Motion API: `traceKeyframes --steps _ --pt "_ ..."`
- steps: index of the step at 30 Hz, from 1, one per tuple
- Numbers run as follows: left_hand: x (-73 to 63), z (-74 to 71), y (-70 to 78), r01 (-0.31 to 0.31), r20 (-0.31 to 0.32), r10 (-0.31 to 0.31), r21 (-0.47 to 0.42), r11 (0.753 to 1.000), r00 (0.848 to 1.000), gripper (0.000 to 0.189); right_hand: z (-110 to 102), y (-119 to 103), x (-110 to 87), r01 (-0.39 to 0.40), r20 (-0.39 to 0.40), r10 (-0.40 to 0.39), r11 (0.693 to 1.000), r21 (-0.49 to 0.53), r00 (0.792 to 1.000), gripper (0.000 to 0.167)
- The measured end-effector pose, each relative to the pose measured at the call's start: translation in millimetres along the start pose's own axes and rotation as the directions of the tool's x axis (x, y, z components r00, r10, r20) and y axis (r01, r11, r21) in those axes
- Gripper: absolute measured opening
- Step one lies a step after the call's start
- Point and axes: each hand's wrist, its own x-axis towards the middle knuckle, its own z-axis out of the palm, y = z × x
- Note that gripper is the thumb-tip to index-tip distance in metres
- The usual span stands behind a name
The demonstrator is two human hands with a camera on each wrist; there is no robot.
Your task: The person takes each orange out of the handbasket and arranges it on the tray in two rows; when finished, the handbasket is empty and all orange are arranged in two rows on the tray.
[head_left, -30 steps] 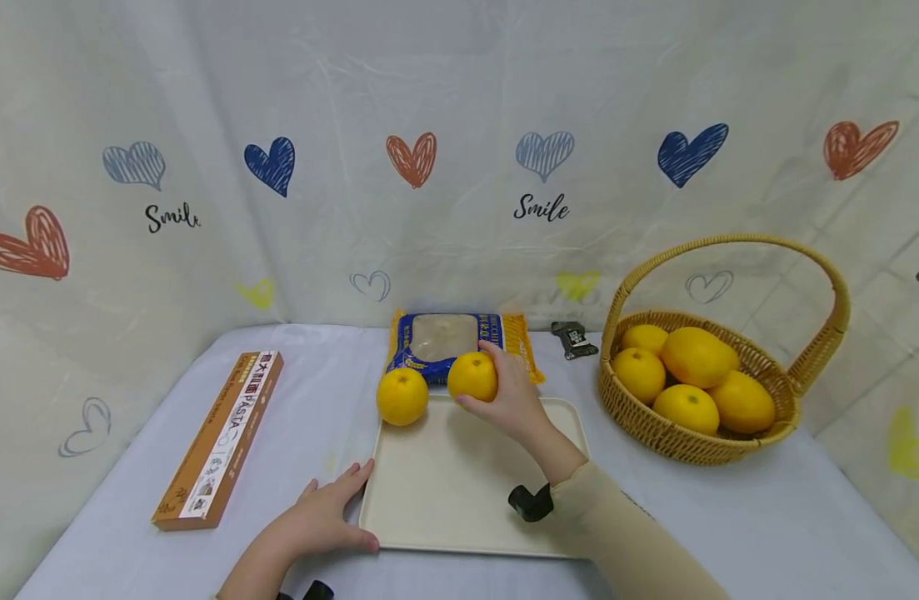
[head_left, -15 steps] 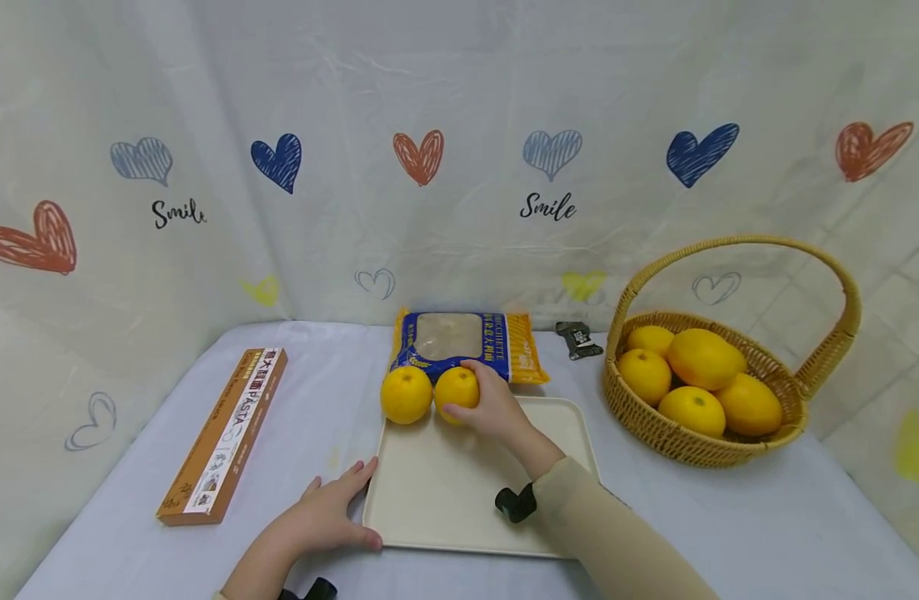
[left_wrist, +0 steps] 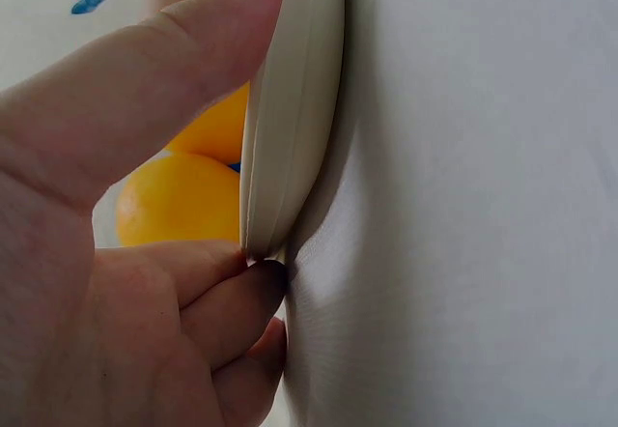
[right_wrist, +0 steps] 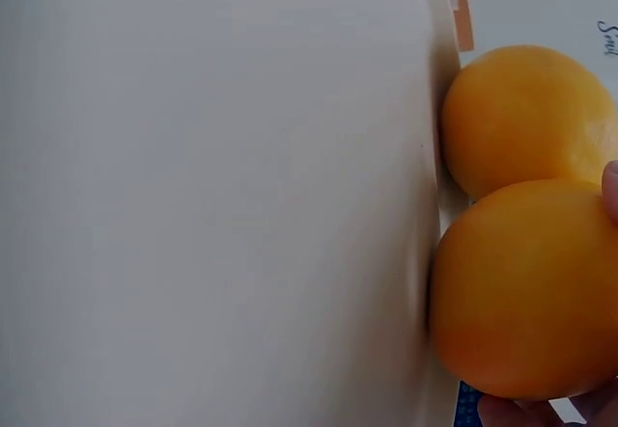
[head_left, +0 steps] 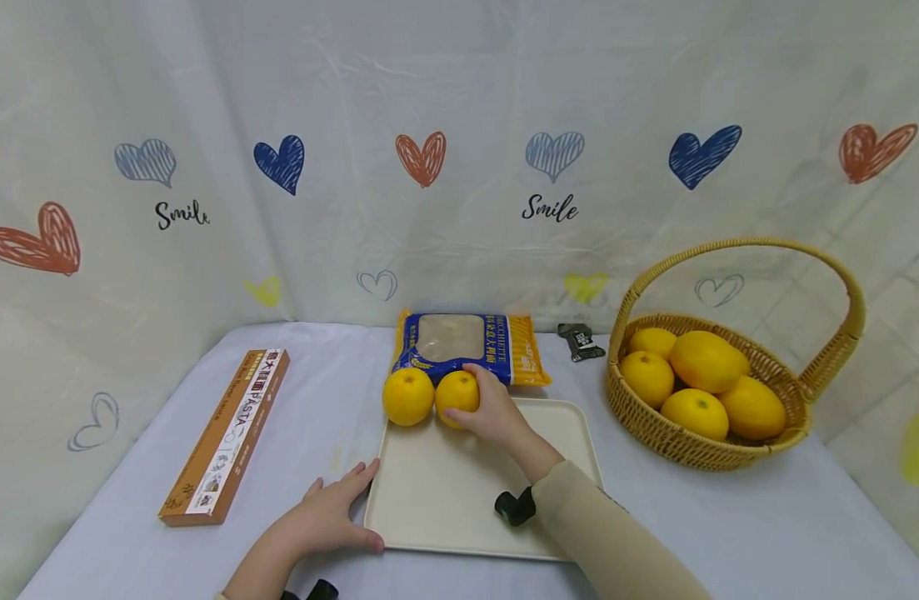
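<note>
A: Entry one, right hand [head_left: 496, 414]?

B: Fingers clamped on an orange [head_left: 456, 396] at the cream tray's [head_left: 429, 504] far edge, just beside a second orange [head_left: 408, 397] in its far-left corner; rim and neighbour probably check rolling.

A: Entry two, left hand [head_left: 322, 518]?

B: Fingers spread apart, straddling the tray's near-left corner, thumb at the near edge; presumably steadying it against sliding.

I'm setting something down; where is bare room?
Bare table: between box and tray, beyond the left hand; also between right sleeve and basket. Crowded: the tray's far-left corner, with two oranges, right hand and bag behind.
</note>
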Motion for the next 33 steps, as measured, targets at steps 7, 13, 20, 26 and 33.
traceKeyframes --steps 7,13,20,26,33 --pt "-0.1 -0.3 0.8 0.001 0.002 -0.001 0.005 1.000 1.000 0.110 -0.7 0.8 -0.8 0.017 0.019 -0.015 0.993 -0.113 1.000 0.081" --pt "-1.4 -0.6 1.7 0.009 0.004 -0.009 0.000 1.000 1.000 0.110 -2.6 -0.7 -2.7 0.024 0.021 -0.021 0.988 -0.156 1.000 0.088" --pt "-1.1 0.3 0.9 0.000 0.001 0.000 -0.009 1.000 1.000 0.110 -8.6 -2.4 -5.9 0.027 0.011 -0.025 0.972 -0.233 1.000 0.090" --pt "-3.9 1.3 0.0 0.006 0.003 -0.006 -0.019 1.000 1.000 0.110 -30.1 -7.0 -17.9 0.063 -0.011 -0.069 0.955 -0.290 0.998 0.090" --pt "-4.9 -1.1 0.8 -0.002 -0.001 0.002 -0.017 1.000 1.000 0.109 -84.7 -2.5 -39.5 0.124 -0.112 -0.176 0.922 -0.366 0.978 0.088"
